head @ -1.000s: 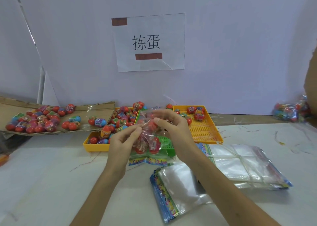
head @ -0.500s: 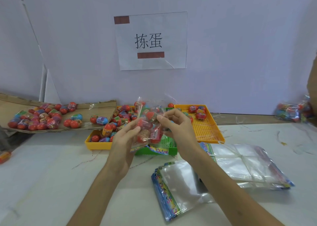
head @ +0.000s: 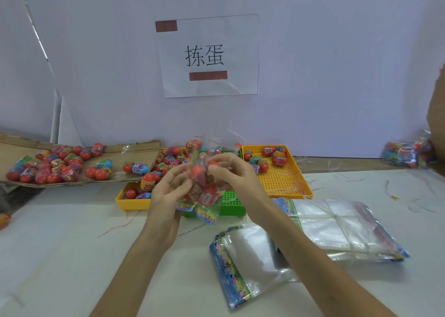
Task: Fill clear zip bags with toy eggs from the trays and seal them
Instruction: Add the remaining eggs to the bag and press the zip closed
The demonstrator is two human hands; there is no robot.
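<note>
Zip bag (head: 202,192) of toy eggs (head: 198,172) hanging just above green tray (head: 232,201), left hand (head: 166,196) and right hand (head: 232,172) both pinching it. Seal probably needing fingers run along the whole zip strip, eggs kept low.

Your bag (head: 204,193) is clear, glossy plastic. The trays (head: 281,184) are matt plastic; the eggs (head: 96,173) look glossy, the cardboard (head: 137,148) rough.

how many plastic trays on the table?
3. Left yellow tray by the cardboard; green tray in the middle, largely hidden behind the held bag; right yellow tray beside it. The bag could hide more.
</note>
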